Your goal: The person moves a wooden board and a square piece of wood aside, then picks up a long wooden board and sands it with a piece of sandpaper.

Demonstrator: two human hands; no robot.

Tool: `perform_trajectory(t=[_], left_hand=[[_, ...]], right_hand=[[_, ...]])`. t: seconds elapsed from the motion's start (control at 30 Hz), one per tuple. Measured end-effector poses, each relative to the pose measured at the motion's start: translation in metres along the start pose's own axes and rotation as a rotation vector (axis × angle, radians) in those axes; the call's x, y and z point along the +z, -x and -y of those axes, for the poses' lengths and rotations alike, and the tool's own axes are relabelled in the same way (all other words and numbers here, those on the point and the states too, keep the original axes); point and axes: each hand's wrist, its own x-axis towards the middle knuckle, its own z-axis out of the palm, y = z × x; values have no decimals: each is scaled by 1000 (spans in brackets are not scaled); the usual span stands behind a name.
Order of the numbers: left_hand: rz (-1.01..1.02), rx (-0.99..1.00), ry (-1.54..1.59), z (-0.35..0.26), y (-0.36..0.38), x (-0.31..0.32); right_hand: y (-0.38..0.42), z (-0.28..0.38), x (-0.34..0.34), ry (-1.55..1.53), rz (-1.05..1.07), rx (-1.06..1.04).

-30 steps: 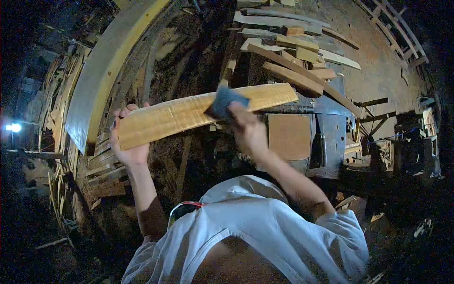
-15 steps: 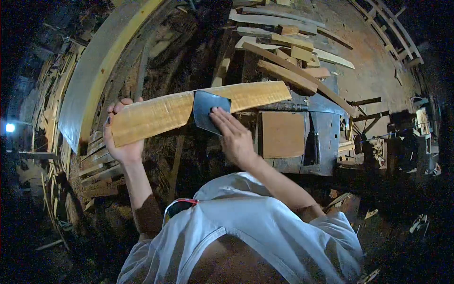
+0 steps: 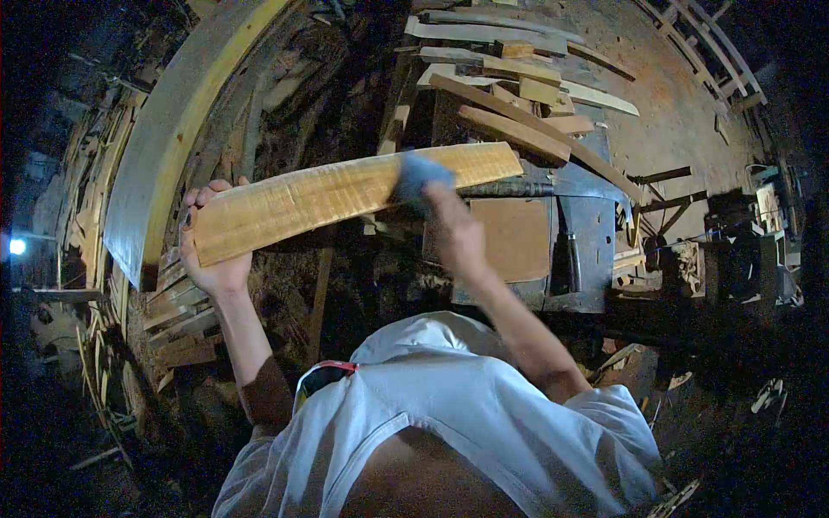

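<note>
A curved, pale yellow wooden board (image 3: 298, 203) stretches across the middle of the view, its left end gripped by my left hand (image 3: 216, 259). The fingers of that hand wrap over the back edge, and its palm lies beneath. Toward the board's right end, my right hand (image 3: 458, 229) has a dark grey sheet of sandpaper (image 3: 421, 174) against the wood. Both the sheet and this hand are smeared by motion, so the exact finger hold is blurred.
A dark workbench (image 3: 596, 173) carries a square brown block (image 3: 509, 237) and a dark-handled tool (image 3: 573, 263). Several wooden strips and blocks (image 3: 518, 134) are piled beyond. A large curved plank (image 3: 164, 164) stands at left, with scrap wood (image 3: 181, 324) below it.
My right hand and the sandpaper have slid right along the board and become blurred. My left hand keeps its grip; the whole view has shifted slightly.
</note>
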Motion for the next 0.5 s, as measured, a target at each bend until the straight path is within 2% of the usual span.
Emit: perform_trajectory(t=[0.03,0.07,0.1,0.17,0.23,0.3,0.37,0.43,0.5], left_hand=[[6,-4,-8,-1,1,0],[8,-1,-9,-1,2,0],[1,3,-11,-1,4,0],[-3,6,-10,1,4,3],[-39,26,-64,3,2,11],[-20,-6,-36,1,-2,7],[7,-35,-5,1,-5,7],[-6,-26,-55,1,0,10],[-27,-12,-41,3,5,14]], right_hand=[[3,-24,-5,-121,112,383],[12,-55,-1,-86,-53,339],[4,-57,-12,91,-29,290],[-4,-32,-14,-14,26,420],[-7,8,0,13,-33,119],[-18,52,-10,-55,35,-57],[-15,23,-9,-101,53,-106],[0,-40,4,-318,-36,251],[-4,-76,-14,-99,-38,368]])
